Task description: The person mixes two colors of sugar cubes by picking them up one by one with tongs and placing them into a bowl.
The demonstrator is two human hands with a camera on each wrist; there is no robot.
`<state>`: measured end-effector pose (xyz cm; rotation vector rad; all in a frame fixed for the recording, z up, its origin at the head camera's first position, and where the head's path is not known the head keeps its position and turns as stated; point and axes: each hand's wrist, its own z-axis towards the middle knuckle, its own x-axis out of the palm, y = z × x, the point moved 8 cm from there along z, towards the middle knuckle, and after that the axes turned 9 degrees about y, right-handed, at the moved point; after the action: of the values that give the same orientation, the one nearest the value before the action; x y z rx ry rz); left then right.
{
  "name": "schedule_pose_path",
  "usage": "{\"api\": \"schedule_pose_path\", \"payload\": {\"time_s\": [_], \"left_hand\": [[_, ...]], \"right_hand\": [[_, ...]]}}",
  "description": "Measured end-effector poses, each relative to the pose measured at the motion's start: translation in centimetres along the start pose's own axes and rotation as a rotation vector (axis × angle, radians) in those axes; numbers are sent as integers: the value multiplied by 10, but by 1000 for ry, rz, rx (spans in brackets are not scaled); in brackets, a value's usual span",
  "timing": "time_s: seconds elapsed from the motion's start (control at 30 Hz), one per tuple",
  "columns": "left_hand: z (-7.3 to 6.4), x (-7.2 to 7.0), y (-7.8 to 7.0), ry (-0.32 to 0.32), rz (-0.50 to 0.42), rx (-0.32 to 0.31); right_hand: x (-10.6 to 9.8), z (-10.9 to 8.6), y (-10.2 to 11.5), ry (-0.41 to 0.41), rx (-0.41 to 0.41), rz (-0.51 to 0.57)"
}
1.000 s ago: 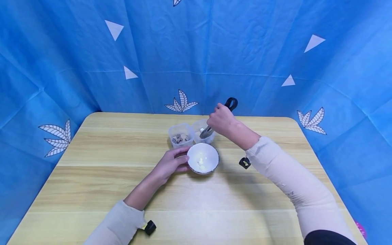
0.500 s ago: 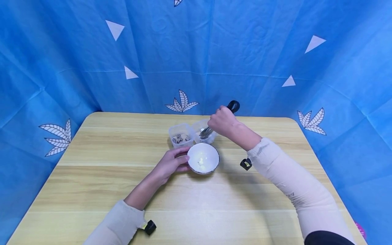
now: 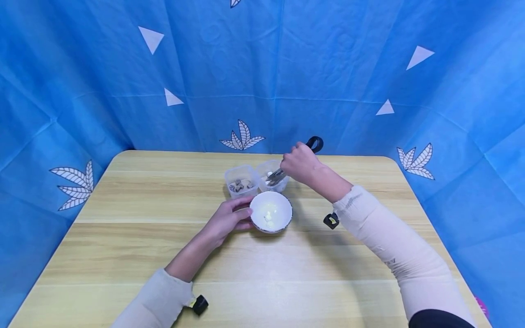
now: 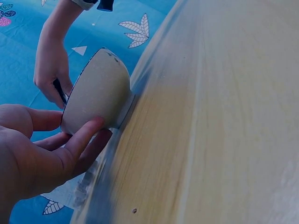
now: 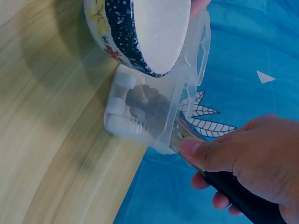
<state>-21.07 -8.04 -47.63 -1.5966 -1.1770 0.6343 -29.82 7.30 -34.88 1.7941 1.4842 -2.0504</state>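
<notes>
Left hand (image 3: 229,216): centre of the head view, thumb and fingers curved about the bowl's left side, holding it.
Bowl (image 3: 271,212): just below the middle of the head view, white inside — pale marks at its bottom too small to tell.
Right hand (image 3: 301,162): above and right of the bowl, wrapped round the tongs (image 3: 277,176) at their black handle.
Tongs' metal end: inside the right container (image 3: 265,165), among white pieces (image 5: 117,106) — whether it grips one, I cannot tell.
Left container (image 3: 239,171): just beside the right one, brownish pieces (image 3: 239,186) inside.
Backdrop: blue curtain (image 3: 262,59) across the top.
</notes>
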Motion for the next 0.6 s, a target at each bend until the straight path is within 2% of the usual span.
{"api": "schedule_pose_path", "payload": {"time_s": [0.23,0.6], "left_hand": [[1,-1,1,4,8,-1],[2,-1,1,6,6,3]], "right_hand": [[0,-3,0,-61,-18,-12],[-4,-16,0,-244,-72,-79]]}}
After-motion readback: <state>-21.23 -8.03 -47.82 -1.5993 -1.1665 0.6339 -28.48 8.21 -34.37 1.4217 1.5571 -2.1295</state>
